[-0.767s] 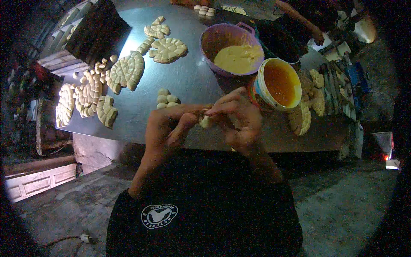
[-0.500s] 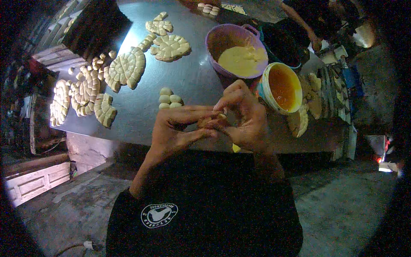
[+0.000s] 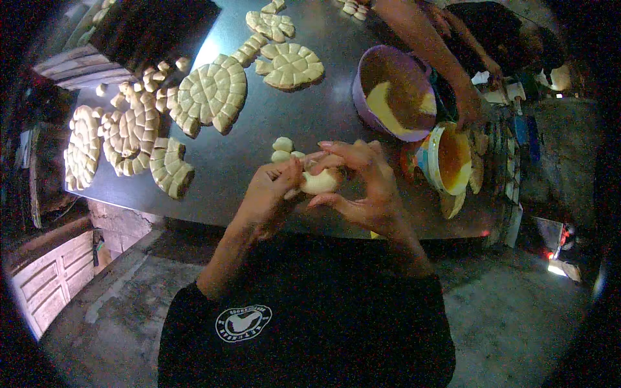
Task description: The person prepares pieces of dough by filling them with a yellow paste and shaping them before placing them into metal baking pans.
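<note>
In front of my chest, a pale round dough ball (image 3: 319, 183) sits between my two hands. My left hand (image 3: 268, 193) has its fingers curled in against the ball's left side. Curving round the other side, my right hand (image 3: 367, 187) has its thumb below and its fingers above the dough. Just beyond my fingers, several smaller dough balls (image 3: 282, 149) lie together on the metal table (image 3: 259, 119), partly hidden by my hands.
Segmented turtle-like dough shapes (image 3: 210, 94) spread over the table's left and far side. At right stand a purple basin (image 3: 362, 84) with yellow filling and a bucket (image 3: 456, 158) holding orange contents. Another person's arm (image 3: 424, 42) reaches down behind them.
My hands have parted slightly, showing the dough ball between them. Another person's arm has come in at the right; the basin and bucket now look tilted. The whole view has shifted.
</note>
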{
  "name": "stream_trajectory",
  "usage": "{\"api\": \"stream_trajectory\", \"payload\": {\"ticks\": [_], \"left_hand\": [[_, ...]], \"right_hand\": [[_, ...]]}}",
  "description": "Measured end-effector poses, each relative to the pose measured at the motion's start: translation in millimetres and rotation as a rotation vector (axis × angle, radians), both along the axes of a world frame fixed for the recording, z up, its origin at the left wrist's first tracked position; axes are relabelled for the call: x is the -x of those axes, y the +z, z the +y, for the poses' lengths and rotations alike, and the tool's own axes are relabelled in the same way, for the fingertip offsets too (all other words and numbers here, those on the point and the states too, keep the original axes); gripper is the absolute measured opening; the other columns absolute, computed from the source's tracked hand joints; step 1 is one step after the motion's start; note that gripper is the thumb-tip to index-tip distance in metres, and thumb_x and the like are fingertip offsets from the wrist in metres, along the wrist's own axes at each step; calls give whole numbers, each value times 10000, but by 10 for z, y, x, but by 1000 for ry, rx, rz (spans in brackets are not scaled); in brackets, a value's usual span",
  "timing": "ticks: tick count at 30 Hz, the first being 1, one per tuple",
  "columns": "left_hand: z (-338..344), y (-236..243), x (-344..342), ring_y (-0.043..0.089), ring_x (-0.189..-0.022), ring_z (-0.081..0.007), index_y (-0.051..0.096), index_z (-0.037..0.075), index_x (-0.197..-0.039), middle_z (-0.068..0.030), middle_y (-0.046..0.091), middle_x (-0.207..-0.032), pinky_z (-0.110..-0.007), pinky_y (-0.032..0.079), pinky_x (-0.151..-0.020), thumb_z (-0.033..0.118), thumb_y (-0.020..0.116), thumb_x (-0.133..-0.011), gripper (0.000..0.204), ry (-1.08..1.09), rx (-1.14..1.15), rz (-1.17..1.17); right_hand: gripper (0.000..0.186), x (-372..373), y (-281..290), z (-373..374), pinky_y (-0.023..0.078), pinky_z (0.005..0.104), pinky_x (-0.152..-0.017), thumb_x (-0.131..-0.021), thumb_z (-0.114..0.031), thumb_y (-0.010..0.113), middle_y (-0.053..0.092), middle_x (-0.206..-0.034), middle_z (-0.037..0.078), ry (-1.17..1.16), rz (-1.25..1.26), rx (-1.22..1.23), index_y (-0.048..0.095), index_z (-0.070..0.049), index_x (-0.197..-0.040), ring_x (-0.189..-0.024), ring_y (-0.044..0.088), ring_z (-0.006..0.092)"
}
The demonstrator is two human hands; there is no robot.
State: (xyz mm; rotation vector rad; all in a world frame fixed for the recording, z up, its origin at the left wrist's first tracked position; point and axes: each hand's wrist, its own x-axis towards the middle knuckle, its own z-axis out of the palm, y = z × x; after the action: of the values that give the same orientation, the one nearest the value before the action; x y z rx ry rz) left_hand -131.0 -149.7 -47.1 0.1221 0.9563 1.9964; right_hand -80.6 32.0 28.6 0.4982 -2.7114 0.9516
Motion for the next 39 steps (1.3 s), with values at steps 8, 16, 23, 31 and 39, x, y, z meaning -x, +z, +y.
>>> {"api": "stream_trajectory", "payload": {"ticks": [8, 16, 23, 31, 39], "left_hand": [[-36, -546, 35, 628, -871, -157, 714, 5, -963, -90, 674, -1028, -282, 483, -768, 220, 650, -886, 238, 150, 589, 393], [60, -1153, 238, 644, -905, -247, 617, 38, -1160, -157, 648, -1014, -318, 495, -756, 185, 556, -921, 288, 136, 580, 618], [315, -1620, 1154, 606, -928, -322, 518, 50, -1266, -184, 628, -1008, -394, 468, -819, 250, 450, -971, 363, 23, 611, 927], [179, -1659, 940, 592, -930, -346, 556, 39, -1207, -184, 622, -1032, -420, 462, -851, 146, 540, -917, 310, 58, 665, 1044], [-824, -1234, 531, 617, -940, -236, 561, 28, -1208, -151, 632, -1055, -318, 466, -848, 99, 563, -908, 308, 641, 1002, 722]], "right_hand": [[613, -150, -1051, -438, 480, 342, -857, -753, -206, 784, 593, -1085, 70, -444, -533, 912, 455, -88, -1257, -1015, 577, 216], [550, -94, -1717, -200, 502, 318, -881, -810, -51, 718, 605, -1013, 66, -498, -1046, 1434, 428, -53, -1277, -963, 614, 170], [385, 433, -2030, 355, 499, 319, -840, -861, -121, 663, 632, -961, 70, -584, -719, 736, 515, -86, -1214, -972, 610, 171], [335, 532, -2223, 371, 240, 515, -1026, -881, -346, 561, 549, -1215, 66, -276, -315, -187, 647, -186, -1163, -1163, 446, 307], [344, 1462, -2219, -679, 481, 370, -847, -763, -128, 620, 574, -1194, 72, 284, 40, -147, 637, -147, -1106, -1056, 562, 265]]}}
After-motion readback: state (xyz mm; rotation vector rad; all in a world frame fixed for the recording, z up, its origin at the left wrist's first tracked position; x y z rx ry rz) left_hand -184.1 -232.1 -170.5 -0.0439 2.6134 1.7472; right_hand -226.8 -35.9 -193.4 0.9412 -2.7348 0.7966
